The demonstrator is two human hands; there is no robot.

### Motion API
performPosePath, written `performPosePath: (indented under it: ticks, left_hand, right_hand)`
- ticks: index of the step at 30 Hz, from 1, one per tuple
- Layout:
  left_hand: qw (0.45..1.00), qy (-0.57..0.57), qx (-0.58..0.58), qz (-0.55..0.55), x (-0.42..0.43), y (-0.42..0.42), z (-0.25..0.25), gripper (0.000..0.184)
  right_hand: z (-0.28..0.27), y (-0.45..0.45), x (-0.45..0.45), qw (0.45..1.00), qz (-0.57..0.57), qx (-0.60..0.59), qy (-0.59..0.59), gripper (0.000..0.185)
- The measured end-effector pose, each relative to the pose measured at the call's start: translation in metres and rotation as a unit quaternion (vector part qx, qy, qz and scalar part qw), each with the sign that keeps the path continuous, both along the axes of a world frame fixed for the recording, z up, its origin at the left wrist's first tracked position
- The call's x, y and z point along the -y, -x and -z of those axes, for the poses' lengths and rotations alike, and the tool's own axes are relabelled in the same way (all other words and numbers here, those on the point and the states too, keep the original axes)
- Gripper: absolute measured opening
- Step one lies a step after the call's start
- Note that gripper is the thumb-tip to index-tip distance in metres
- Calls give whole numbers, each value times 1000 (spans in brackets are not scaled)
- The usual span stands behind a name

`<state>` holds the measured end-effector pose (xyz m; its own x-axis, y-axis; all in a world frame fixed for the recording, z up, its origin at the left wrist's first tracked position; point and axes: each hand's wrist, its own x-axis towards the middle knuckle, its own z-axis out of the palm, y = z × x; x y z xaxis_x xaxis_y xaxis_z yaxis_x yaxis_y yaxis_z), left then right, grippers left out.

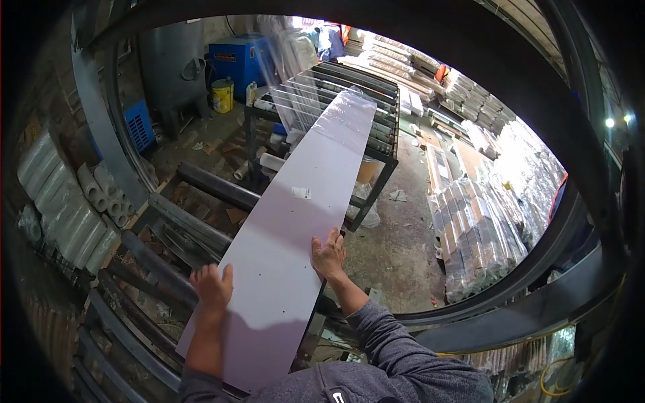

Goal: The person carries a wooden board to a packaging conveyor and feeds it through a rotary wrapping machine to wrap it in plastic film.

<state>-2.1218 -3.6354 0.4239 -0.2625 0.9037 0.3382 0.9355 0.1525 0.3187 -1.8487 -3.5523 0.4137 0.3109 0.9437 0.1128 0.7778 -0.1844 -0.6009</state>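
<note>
A long white panel (285, 235) with small holes and a label (301, 193) lies lengthwise through a large ring frame. Clear plastic film (342, 114) covers its far end. My left hand (212, 287) is at the panel's left edge, thumb apart from the fingers; whether it touches the panel I cannot tell. My right hand (329, 255) grips the right edge, its thumb on the top face and its fingers along the side. The panel's near end reaches close to my body.
Dark rollers (151, 265) lie at the left, and a roller table (322, 84) supports the far end. The ring frame (564, 228) surrounds the panel. Wrapped bundles (474, 235) stand on the right; film rolls (101, 188), a yellow bucket (222, 96) and a blue machine (238, 60) are on the left.
</note>
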Motion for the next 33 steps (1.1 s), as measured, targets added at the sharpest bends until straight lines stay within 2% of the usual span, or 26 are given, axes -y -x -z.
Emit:
performPosePath:
  ticks: [3,7,24,27,30,33]
  left_hand:
    - [999,4,12,-32,43,11,-6,37]
    - [998,16,8,-62,55,12,-7,38]
    - [997,-5,-48,-55,29,2,-1,39]
    - [997,-5,-52,-54,29,2,-2,39]
    - [997,-6,-56,-54,29,2,-4,39]
    - [997,-12,-53,-57,28,0,-4,39]
  right_hand:
    - [0,-1,-4,1000,-8,-22,4,74]
    - [5,-2,-4,1000,-10,-14,-16,73]
    - [9,-9,-19,999,28,26,-35,69]
    - [11,-3,-6,999,16,12,-47,68]
    - [13,7,22,998,-12,-50,-37,71]
    - [12,11,29,1000,-10,-16,-24,71]
